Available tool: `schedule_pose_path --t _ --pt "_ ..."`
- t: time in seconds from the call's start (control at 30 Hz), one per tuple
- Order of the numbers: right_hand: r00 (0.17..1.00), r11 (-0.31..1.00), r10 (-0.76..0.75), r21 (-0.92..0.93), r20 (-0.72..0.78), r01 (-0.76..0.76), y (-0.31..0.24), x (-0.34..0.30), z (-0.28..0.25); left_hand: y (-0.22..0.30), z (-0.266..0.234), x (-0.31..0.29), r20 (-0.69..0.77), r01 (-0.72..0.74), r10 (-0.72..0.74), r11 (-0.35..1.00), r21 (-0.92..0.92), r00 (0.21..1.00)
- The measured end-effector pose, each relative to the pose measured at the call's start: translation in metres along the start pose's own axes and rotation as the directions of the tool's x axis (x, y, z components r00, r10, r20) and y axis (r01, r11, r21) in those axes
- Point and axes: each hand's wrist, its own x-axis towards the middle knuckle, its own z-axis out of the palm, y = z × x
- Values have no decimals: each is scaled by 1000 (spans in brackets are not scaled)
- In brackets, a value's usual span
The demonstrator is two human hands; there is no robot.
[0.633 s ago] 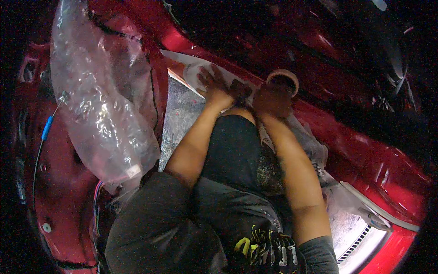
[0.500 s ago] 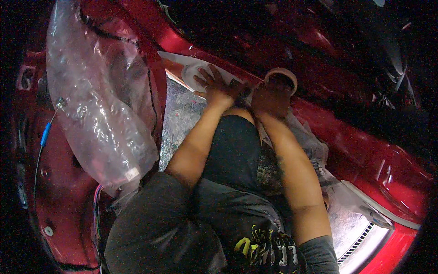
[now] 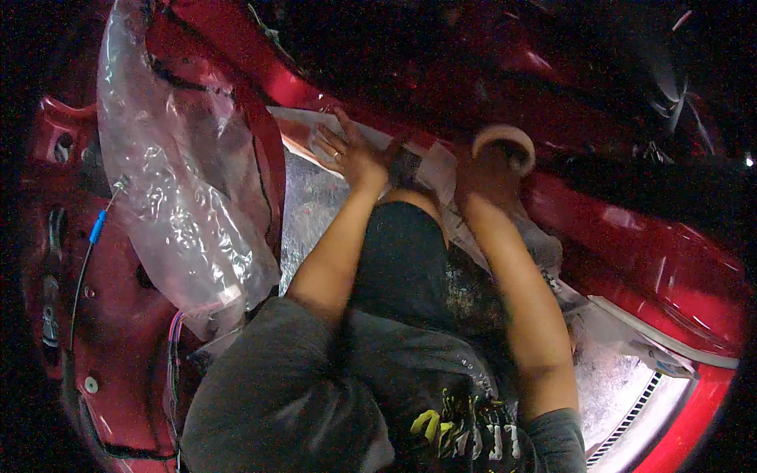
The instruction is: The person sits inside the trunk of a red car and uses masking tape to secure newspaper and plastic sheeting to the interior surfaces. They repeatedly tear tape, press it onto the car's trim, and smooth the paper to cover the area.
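My left hand (image 3: 355, 162) lies with its fingers spread on a pale sheet (image 3: 293, 121) along the red car's door sill. A ring shows on one finger. To its right, in shadow, my right hand (image 3: 489, 177) is closed on a cream-coloured roll of tape (image 3: 505, 132), its ring around the dark fingers. The fingertips are hard to make out. Between the two hands, a loose whitish piece of the sheet (image 3: 438, 167) lies over the sill. My knee (image 3: 406, 236) is just below both hands.
At left stands an open red door (image 3: 110, 347) with clear plastic film (image 3: 169, 197), a cable with a blue sleeve (image 3: 98, 227) and coloured wires (image 3: 175, 335). Red bodywork (image 3: 623, 236) runs along the right. Below lies grey speckled ground (image 3: 307, 205).
My right hand has moved right with the roll of tape, widening the gap between my hands. My left hand has shifted slightly left, fingers still spread. The whole view has shifted a little.
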Motion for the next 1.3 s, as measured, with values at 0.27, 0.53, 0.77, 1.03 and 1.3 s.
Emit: schedule_pose_path --t 0.27,0.53,0.77,1.03,1.3 --pt "936 236 153 908 318 -347 25 -149 -48 46 -40 -56 608 -538 461 840 -64 647" --pt "966 -75 -68 965 248 -253 32 -179 -19 100 -138 -111 306 -433 885 443 -785 349" --pt "952 42 -74 955 297 -295 36 -186 -21 102 -138 -153 322 -373 803 537 -757 502" --pt "938 73 -117 944 327 -321 32 -220 -17 84 -123 -177 506 -129 747 606 -785 432" --pt "924 38 -142 934 356 -354 41 -242 -4 76 -119 -190 418 -433 831 550 -714 367"
